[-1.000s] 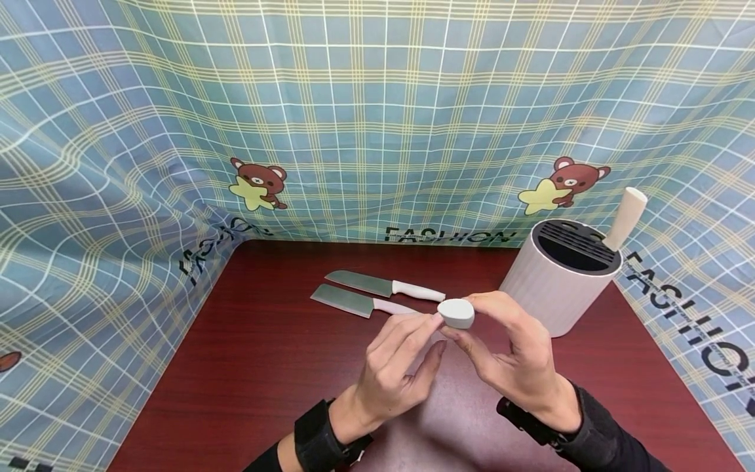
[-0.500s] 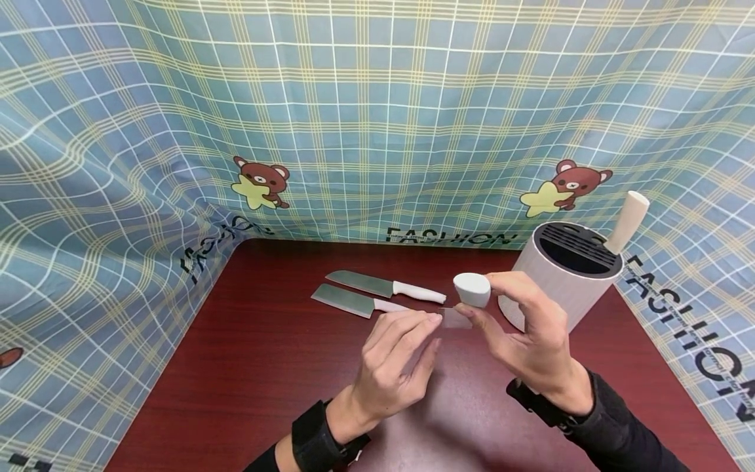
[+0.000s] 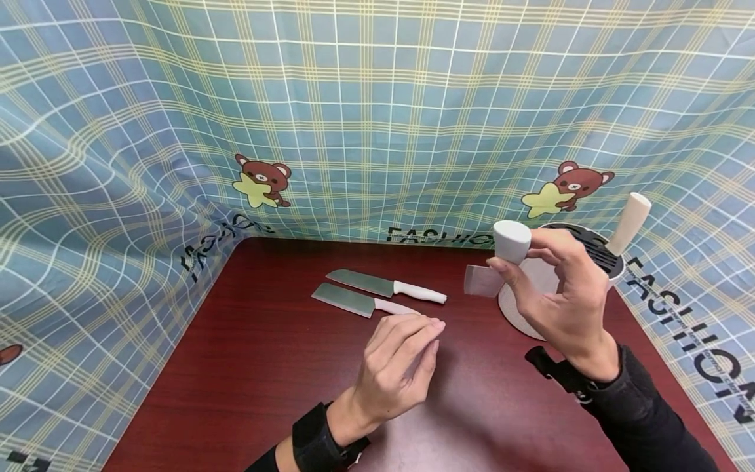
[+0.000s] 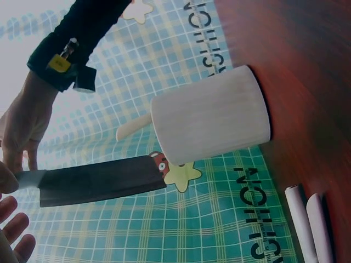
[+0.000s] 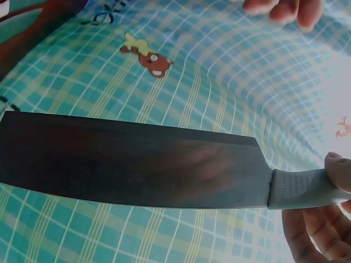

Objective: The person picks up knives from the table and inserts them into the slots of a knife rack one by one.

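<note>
- Toward 2 o'clock in the head view, the right hand and the held knife have moved since half a second ago; the left hand has barely shifted.
- Blue-green checked cloth hangs at the back and both sides, rippled at 9 o'clock, with printed bears near 10 and between 2 and 3 o'clock, plus black "FASHION" lettering along its foot.
- Dark red table, wood-grained, fills the lower middle, with a pale glare at 6 o'clock.
- White knife block stands upright on it near 3 o'clock, partly covered by the right hand; one pale handle leans from its black slotted top.
- Right fingers and thumb pinch the knife's white handle in the air at 3 o'clock.
- Left hand holds nothing, fingers bent together above the table at 6 o'clock.
- Two knives, the farther one and the nearer one, lie side by side near 6 o'clock, blades toward 9.
</note>
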{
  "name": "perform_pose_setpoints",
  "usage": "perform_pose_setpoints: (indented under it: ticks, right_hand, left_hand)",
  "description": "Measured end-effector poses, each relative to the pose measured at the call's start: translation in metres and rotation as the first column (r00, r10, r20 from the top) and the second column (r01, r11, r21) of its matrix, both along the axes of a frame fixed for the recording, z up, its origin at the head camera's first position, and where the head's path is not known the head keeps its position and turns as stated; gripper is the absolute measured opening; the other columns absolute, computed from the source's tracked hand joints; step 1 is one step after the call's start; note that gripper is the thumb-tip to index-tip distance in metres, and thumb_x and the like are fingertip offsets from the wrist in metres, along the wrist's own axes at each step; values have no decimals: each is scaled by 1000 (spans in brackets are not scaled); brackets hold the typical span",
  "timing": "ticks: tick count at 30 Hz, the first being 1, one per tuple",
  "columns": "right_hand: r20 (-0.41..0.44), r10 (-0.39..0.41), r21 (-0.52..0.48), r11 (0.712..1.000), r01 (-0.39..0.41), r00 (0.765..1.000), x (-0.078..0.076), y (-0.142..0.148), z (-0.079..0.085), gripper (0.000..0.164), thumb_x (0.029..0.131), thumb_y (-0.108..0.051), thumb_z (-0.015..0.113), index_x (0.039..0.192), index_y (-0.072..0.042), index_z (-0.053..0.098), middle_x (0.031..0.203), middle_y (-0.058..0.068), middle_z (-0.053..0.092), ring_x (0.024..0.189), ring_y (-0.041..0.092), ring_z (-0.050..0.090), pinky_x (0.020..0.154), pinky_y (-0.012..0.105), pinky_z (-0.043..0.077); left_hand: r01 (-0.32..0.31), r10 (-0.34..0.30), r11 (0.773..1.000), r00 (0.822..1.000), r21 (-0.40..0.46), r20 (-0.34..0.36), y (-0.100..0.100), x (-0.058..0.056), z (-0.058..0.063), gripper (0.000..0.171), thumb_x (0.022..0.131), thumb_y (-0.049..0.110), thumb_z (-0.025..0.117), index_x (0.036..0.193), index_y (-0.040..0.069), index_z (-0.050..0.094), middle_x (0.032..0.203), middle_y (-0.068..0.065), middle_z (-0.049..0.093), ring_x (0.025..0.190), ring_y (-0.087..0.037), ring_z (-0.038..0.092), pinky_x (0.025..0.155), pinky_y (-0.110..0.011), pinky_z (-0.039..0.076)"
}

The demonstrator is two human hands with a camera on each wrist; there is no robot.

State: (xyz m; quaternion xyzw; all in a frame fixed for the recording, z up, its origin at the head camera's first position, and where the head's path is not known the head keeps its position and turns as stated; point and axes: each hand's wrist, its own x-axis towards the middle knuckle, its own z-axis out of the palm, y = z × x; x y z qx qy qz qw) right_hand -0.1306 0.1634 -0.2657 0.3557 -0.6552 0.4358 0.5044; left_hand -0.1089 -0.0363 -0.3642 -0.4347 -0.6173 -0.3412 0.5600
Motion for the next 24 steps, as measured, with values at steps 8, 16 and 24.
perform_pose_setpoints:
  ticks: [8,16,24]
  right_hand:
    - [38,-38,-80,996,41,999,-11,15,9,59,88,-28,81,105,22,54,108,13,69,100,2,66,89,13,53]
    - [90,-89,-146,984,102,992,-26,32,21,46,82,-4,83,108,22,55,109,14,68,91,3,69,84,14,56]
    - [119,-168,-147,972,185,979,-37,44,33,42,82,-1,81,109,20,57,110,-4,67,89,1,68,82,11,54]
  left_hand:
    - [-13,13,1000,1000,-5,-12,-1,0,1,19,92,1,61,105,-6,72,98,-15,73,90,-25,68,83,-29,56]
    - [-18,18,1000,1000,-9,-11,1,0,-1,19,92,1,60,104,-6,73,98,-14,73,90,-25,68,82,-29,56]
    - [-12,11,1000,1000,-10,-6,3,1,-4,20,90,0,62,105,-5,73,99,-14,73,91,-24,68,84,-29,56]
